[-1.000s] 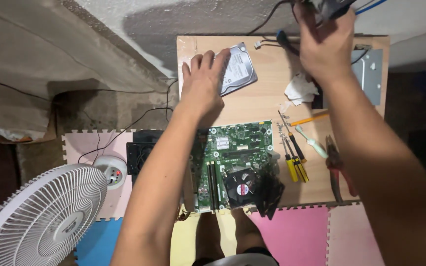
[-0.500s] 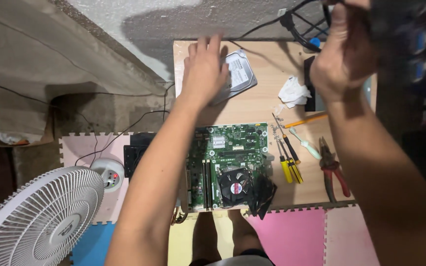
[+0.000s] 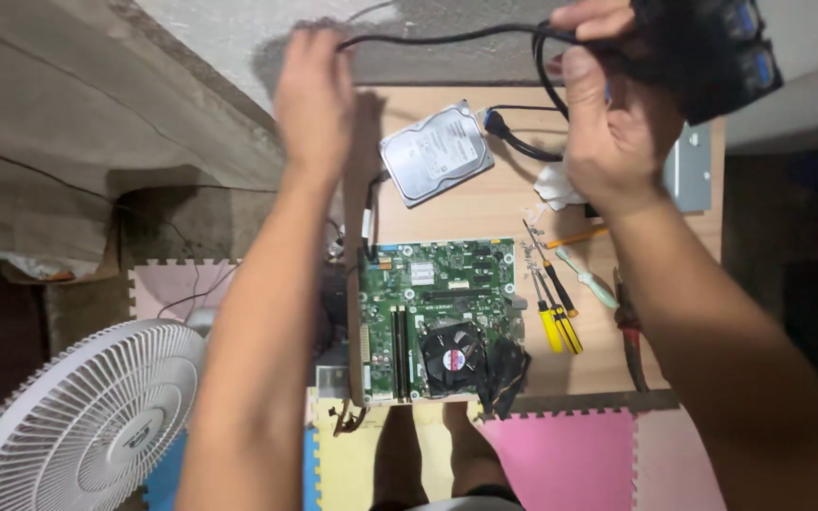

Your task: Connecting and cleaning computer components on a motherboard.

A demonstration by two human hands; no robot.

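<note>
A thin black cable (image 3: 447,38) is pinched taut between left hand (image 3: 314,99) and right hand (image 3: 613,123), raised above the low wooden table's (image 3: 513,203) far edge.

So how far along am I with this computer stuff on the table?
The green motherboard lies bare on the wooden table, with the hard drive and screwdrivers loose beside it. In hand: a black cable, stretched between your left hand and right hand. Nothing looks connected to the drive yet.

Low wooden desk (image 3: 494,213) against grey wall (image 3: 239,38); pastel foam floor mats (image 3: 570,464); white fan (image 3: 78,426) lower left; possibly cloth-draped furniture (image 3: 68,142) left.
</note>
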